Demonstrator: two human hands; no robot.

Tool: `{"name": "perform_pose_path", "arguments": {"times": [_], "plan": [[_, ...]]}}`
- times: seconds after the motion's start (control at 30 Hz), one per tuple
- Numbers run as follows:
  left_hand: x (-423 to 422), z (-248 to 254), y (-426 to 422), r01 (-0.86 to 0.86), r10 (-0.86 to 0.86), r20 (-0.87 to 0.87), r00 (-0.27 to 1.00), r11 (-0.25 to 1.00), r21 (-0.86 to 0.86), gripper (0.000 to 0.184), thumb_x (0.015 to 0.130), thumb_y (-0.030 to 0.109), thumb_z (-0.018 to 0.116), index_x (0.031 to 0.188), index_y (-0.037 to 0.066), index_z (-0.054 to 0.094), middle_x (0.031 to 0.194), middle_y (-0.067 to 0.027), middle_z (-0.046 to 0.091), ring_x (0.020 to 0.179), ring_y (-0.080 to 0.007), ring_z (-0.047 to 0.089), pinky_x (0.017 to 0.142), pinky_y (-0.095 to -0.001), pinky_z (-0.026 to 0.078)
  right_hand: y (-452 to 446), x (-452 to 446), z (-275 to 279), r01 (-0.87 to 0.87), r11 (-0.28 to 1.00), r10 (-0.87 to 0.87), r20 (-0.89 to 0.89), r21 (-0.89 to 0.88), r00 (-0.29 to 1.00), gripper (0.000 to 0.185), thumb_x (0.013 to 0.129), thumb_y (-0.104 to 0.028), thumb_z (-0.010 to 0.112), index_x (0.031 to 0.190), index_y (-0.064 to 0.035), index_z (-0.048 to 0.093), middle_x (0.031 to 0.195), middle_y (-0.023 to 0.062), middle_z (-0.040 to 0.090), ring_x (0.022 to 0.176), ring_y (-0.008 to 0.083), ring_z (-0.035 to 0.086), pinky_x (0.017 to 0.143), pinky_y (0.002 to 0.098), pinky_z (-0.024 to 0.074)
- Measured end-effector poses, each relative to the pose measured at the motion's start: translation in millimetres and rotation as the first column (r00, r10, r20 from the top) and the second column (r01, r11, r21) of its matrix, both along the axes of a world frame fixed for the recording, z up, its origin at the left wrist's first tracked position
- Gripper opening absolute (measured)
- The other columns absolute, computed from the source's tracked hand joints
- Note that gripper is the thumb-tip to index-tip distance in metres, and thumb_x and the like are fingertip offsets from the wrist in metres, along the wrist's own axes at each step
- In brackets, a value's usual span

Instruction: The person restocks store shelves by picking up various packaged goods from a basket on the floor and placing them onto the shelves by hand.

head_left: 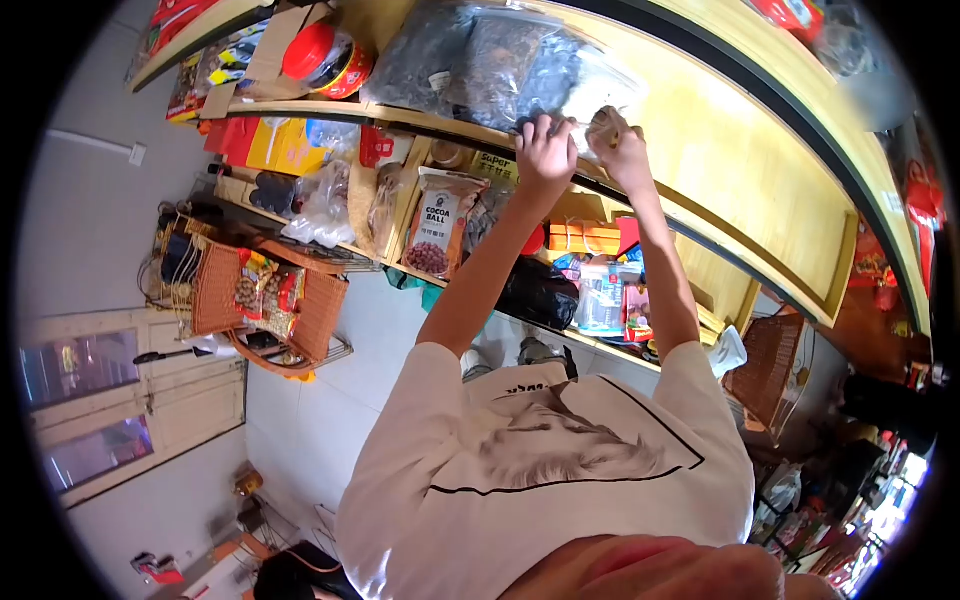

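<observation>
Both of my arms reach up to a wooden shelf (740, 150). My left hand (546, 152) has its fingers curled at the front edge of a clear plastic bag (596, 92) with a whitish part. My right hand (618, 145) is closed on the near corner of the same bag, beside the left. Something small and brownish shows at the right fingertips; I cannot make out what. Left of it lie clear bags of dark dried food (505, 62), close to my left knuckles. The exact grip of the left fingers is partly hidden.
A red-lidded jar (325, 60) stands left on this shelf. Below are a cocoa ball bag (436, 222), a black plastic bag (540, 292) and a clear packet (600, 298). A wicker basket (218, 290) with snack packets stands at left, another wicker basket (768, 365) at right.
</observation>
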State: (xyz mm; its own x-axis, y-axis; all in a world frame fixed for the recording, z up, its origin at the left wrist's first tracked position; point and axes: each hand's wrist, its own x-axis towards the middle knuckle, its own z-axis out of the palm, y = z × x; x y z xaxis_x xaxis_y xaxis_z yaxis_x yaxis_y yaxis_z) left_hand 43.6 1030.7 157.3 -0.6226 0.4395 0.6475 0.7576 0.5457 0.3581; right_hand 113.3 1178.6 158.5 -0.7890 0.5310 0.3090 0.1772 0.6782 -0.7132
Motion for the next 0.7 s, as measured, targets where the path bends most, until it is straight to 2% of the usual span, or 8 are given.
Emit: {"name": "perform_pose_path", "arguments": {"times": [0.2, 0.23, 0.33, 0.4, 0.53, 0.63, 0.67, 0.7], "plan": [[0, -14, 2, 0.076, -0.055, -0.112, 0.992, 0.978, 0.192, 0.025, 0.07, 0.007, 0.061, 0.094, 0.009, 0.067, 0.082, -0.0102, 0.054, 0.078, -0.0291, 0.053, 0.067, -0.0448, 0.043, 1, 6, 18, -0.127, 0.991, 0.13, 0.05, -0.052, 0.99, 0.027, 0.082, -0.013, 0.068, 0.107, -0.0026, 0.066, 0.076, 0.0141, 0.067, 0.069, 0.0293, 0.065, 0.066, 0.0384, 0.0512], [-6, -30, 5, 0.131, -0.097, -0.145, 0.985, 0.961, 0.243, 0.024, 0.066, 0.007, 0.061, 0.09, 0.007, 0.066, 0.076, -0.0103, 0.054, 0.072, -0.0294, 0.053, 0.065, -0.0445, 0.043, 51, -6, -48, -0.307, 0.748, 0.428, -0.075, 0.589, 0.901, 0.016, 0.083, -0.014, 0.066, 0.095, -0.0045, 0.068, 0.083, 0.0141, 0.068, 0.081, 0.0326, 0.066, 0.077, 0.039, 0.0521], [24, 3, -47, 0.211, -0.198, -0.086, 0.976, 0.959, 0.19, 0.016, 0.068, 0.016, 0.066, 0.084, 0.011, 0.066, 0.082, -0.0083, 0.058, 0.081, -0.0278, 0.056, 0.078, -0.0459, 0.043, -33, 21, 19, -0.239, 0.964, 0.236, 0.042, 0.116, 0.971, 0.041, 0.08, -0.021, 0.074, 0.116, -0.0039, 0.066, 0.115, 0.0151, 0.066, 0.103, 0.0293, 0.064, 0.09, 0.0378, 0.0491], [52, -13, -100, 0.163, -0.164, 0.009, 0.986, 0.982, 0.097, 0.019, 0.072, 0.021, 0.068, 0.088, 0.01, 0.066, 0.135, -0.0144, 0.049, 0.118, -0.0315, 0.049, 0.096, -0.0459, 0.041, -103, 32, 25, 0.036, 0.93, -0.039, 0.0, 0.365, 0.999, 0.043, 0.081, -0.03, 0.075, 0.113, -0.0033, 0.066, 0.108, 0.0157, 0.065, 0.104, 0.0351, 0.06, 0.089, 0.0437, 0.0488], [116, -106, -262, 0.02, -0.042, 0.272, 0.962, 0.996, 0.081, 0.031, 0.075, 0.021, 0.067, 0.103, 0.01, 0.063, 0.139, -0.0097, 0.046, 0.129, -0.0328, 0.042, 0.105, -0.0473, 0.035, -235, 62, -36, -0.221, 0.962, 0.248, -0.183, 0.159, 0.951, 0.032, 0.085, -0.017, 0.069, 0.11, 0.0004, 0.061, 0.11, 0.0183, 0.061, 0.104, 0.0373, 0.055, 0.094, 0.0462, 0.043], [217, -261, -435, -0.246, 0.46, 0.55, 0.697, 0.874, -0.42, 0.046, 0.083, 0.029, 0.06, 0.126, 0.013, 0.058, 0.142, -0.013, 0.043, 0.135, -0.035, 0.033, 0.107, -0.0518, 0.031, -369, 100, -79, -0.537, 0.826, 0.562, 0.172, -0.172, 0.809, 0.03, 0.084, -0.018, 0.07, 0.109, -0.0025, 0.064, 0.111, 0.0162, 0.061, 0.102, 0.0323, 0.057, 0.094, 0.0407, 0.0429], [249, -284, -492, -0.219, 0.62, 0.76, 0.192, 0.782, -0.583, 0.049, 0.087, 0.034, 0.056, 0.129, 0.01, 0.055, 0.144, -0.0145, 0.042, 0.137, -0.0383, 0.03, 0.107, -0.0548, 0.03, -406, 112, -114, -0.599, 0.747, 0.661, 0.227, -0.288, 0.716, 0.029, 0.085, -0.019, 0.071, 0.11, -0.0059, 0.065, 0.11, 0.0128, 0.062, 0.1, 0.0285, 0.058, 0.09, 0.0375, 0.0454], [249, -311, -560, 0.439, 0.62, 0.766, -0.172, 0.744, -0.503, 0.058, 0.092, 0.042, 0.049, 0.142, 0.012, 0.043, 0.152, -0.0184, 0.031, 0.141, -0.0411, 0.022, 0.11, -0.0613, 0.021, -439, 127, -143, -0.645, 0.658, 0.737, 0.159, -0.388, 0.657, 0.028, 0.085, -0.02, 0.072, 0.109, -0.0085, 0.066, 0.109, 0.0103, 0.063, 0.099, 0.0261, 0.06, 0.082, 0.0352, 0.0486]]}}
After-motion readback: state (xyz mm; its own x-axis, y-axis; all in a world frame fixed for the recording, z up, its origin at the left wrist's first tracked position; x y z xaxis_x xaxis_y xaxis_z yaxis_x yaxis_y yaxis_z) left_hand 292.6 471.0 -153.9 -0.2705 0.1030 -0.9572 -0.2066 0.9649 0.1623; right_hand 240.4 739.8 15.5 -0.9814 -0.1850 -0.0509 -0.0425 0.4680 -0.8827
